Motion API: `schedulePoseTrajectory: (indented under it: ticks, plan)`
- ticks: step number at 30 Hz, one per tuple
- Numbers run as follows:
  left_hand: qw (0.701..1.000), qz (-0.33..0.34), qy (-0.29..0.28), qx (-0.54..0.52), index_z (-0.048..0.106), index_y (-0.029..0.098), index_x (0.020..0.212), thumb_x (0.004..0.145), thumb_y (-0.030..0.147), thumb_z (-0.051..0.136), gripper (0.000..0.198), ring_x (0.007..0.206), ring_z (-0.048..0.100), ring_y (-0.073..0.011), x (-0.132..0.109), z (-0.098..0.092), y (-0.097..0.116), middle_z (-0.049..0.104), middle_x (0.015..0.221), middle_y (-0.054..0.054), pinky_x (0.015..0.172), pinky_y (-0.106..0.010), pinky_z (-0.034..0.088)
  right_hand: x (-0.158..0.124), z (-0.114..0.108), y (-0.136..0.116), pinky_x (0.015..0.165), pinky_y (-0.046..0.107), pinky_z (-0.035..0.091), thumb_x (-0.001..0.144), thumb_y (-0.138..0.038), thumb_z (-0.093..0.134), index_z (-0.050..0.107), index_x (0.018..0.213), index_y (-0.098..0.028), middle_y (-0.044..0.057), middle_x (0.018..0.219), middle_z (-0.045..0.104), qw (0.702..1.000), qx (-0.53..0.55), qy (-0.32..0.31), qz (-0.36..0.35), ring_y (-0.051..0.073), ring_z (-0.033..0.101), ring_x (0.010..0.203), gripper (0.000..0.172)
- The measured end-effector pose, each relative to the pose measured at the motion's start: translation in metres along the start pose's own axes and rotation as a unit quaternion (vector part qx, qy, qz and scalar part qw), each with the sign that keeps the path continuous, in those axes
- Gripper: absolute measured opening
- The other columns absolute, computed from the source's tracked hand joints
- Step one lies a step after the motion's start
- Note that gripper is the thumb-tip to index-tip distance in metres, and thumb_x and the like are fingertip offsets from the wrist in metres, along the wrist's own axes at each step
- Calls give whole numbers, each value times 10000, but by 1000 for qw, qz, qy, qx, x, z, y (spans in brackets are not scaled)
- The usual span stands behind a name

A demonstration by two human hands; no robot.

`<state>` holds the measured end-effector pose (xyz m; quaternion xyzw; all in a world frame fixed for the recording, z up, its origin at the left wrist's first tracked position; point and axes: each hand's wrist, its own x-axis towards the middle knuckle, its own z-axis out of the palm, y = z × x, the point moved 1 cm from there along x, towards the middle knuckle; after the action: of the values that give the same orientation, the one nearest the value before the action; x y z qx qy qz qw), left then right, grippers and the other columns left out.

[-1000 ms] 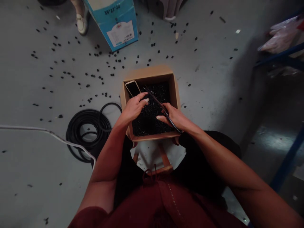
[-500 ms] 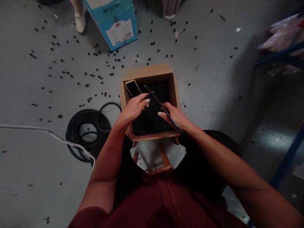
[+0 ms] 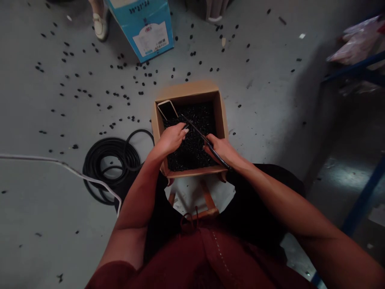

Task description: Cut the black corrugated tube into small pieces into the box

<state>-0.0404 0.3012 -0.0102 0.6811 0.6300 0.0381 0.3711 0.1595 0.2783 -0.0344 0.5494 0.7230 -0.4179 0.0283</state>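
And here we are, looking straight down over the person's lap at an open cardboard box, packed with small black pellets and sitting just past a dark red top. Under the box's near edge, a white sheet and a wooden frame show through.

The right hand is closed around a thin black rod, which runs diagonally across the box, over the pellets, with its far tip near the left hand. That left hand sits low over the pile, its fingers curled and bunched together. Are they pinching something small? Too dark to say from up here.

Tucked in the far left corner of the box, a phone lies tilted on the pellets (cream edge, dark face).

Around the action, more black pellets are scattered across the concrete floor, thickest on the far side of the box. To the left lies a coil of black hose, touching the box's side, with a white cable running across the floor. Farther out stands a blue-and-white carton, right beside a co-worker's cream loafer. Over on the right, a blue metal rack carries plastic bags.
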Motion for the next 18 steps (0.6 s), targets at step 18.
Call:
schedulePoseTrajectory:
  ticks: [18]
  plan:
    - [998,-8,-21,51,589,126,1143,918,282,373,349,851,621,-205,-1,2,-5,680,941,-97,776,-293,440,3,1,4,560,267,294,889,-386,402,545,992,-205,85,757,664,997,-77,-1,-3,225,595,658,252]
